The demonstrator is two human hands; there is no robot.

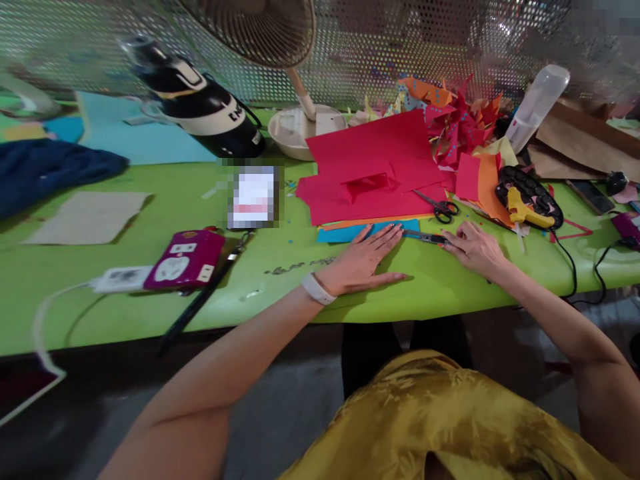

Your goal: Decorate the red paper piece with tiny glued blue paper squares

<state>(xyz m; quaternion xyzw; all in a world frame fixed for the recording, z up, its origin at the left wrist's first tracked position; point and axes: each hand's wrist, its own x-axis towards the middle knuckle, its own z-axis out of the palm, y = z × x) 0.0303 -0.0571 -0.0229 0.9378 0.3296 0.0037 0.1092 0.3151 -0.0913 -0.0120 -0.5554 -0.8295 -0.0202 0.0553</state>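
Note:
My left hand [367,260] lies flat with its fingers spread, fingertips on a blue paper strip [343,234] near the table's front. My right hand [473,248] is closed around the end of a dark, narrow tool that looks like a cutter [425,237]. The tool's other end points left and reaches the strip beside my left fingertips. Behind the strip lie red paper sheets [370,143], with an orange edge showing under them. Black-handled scissors [445,211] rest at the right edge of the red paper.
A yellow glue gun [530,210] sits on a black tray at the right, its cord hanging down. Farther back are a fan [295,127], a black bottle [215,113] and red paper scraps [457,127]. A purple power socket [187,259] with a white cable lies left.

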